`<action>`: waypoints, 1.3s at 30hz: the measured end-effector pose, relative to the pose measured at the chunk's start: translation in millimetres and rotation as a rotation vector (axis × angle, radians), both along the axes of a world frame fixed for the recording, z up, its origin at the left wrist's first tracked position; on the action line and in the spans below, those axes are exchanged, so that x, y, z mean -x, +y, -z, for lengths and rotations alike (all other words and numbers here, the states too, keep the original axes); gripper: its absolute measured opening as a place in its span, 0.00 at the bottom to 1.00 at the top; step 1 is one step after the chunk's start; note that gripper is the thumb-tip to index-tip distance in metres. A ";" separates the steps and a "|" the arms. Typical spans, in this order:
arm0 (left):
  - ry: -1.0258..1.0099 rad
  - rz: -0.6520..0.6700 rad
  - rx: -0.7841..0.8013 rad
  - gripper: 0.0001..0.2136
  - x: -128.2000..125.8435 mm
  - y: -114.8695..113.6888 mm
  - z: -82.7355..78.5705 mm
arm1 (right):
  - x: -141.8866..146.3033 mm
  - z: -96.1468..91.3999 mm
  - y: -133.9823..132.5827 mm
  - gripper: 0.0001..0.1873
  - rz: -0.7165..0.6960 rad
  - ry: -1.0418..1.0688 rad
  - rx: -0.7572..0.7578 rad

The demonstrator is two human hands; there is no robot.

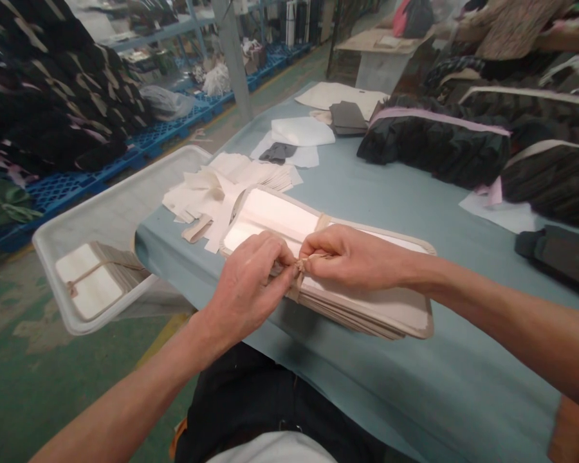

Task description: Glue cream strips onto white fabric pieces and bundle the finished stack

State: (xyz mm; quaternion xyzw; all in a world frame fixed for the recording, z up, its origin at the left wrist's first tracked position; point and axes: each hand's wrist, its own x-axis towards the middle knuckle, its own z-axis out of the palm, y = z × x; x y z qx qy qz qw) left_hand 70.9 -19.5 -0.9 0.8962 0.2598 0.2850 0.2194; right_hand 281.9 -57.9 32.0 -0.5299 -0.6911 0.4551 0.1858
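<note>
A stack of white panels with beige edging (386, 308) lies on the blue-green table covering in front of me. A beige fabric strip (323, 222) runs around the middle of the stack. My left hand (255, 283) pinches the strip at a small knot-like bunch near the stack's front edge. Right beside it, my right hand (350, 257) is also closed on the strip, its fingertips almost touching those of the left. The fingers partly hide the bunch, so I cannot tell how tightly it is tied.
Loose cream fabric pieces (217, 186) lie left of the stack. A white plastic bin (120, 186) beside the table holds another strapped stack (96, 276). Dark bundles (439, 141) line the table's right side. White sheets (302, 132) and dark pieces (348, 118) lie farther back.
</note>
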 end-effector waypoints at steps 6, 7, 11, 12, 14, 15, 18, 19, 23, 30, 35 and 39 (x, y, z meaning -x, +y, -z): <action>0.026 -0.014 -0.219 0.06 1.0 -4.9 9.6 | -0.7 -0.5 0.4 0.12 0.025 0.027 0.013; 0.047 -0.005 -0.260 0.07 1.3 -4.9 10.2 | -0.8 -0.6 0.4 0.12 0.023 0.030 0.018; 0.105 -0.005 -0.421 0.09 1.5 -6.5 10.8 | -2.2 -1.7 2.2 0.14 0.003 0.029 0.051; 0.107 -0.012 -0.444 0.09 1.2 -7.8 10.5 | -2.5 -1.9 2.9 0.15 0.000 0.027 0.056; 0.116 -0.031 -0.453 0.09 0.8 -11.4 9.2 | -2.7 -1.7 4.2 0.16 -0.002 0.023 0.059; 0.126 -0.043 -0.443 0.09 0.6 -13.5 8.2 | -2.6 -1.4 4.8 0.18 -0.001 0.022 0.059; 0.174 -0.077 -0.382 0.08 0.4 -18.6 4.1 | -1.7 -0.3 5.9 0.23 -0.002 0.022 0.060; 0.182 -0.087 -0.362 0.08 0.4 -19.8 2.8 | -1.4 0.1 6.0 0.24 -0.005 0.026 0.061; 0.167 -0.101 -0.270 0.04 -0.1 -22.6 0.0 | -1.1 0.5 5.5 0.26 0.001 0.041 0.065; 0.179 -0.194 -0.300 0.04 -6.7 -26.2 0.6 | -2.3 1.3 4.1 0.26 0.008 0.072 0.048; 0.205 -0.286 -0.331 0.04 -12.6 -29.6 -0.8 | -2.5 4.6 3.5 0.25 0.016 0.089 0.048; 0.156 -0.330 -0.295 0.04 -17.5 -30.4 1.2 | -3.0 7.5 1.3 0.24 0.032 0.114 0.025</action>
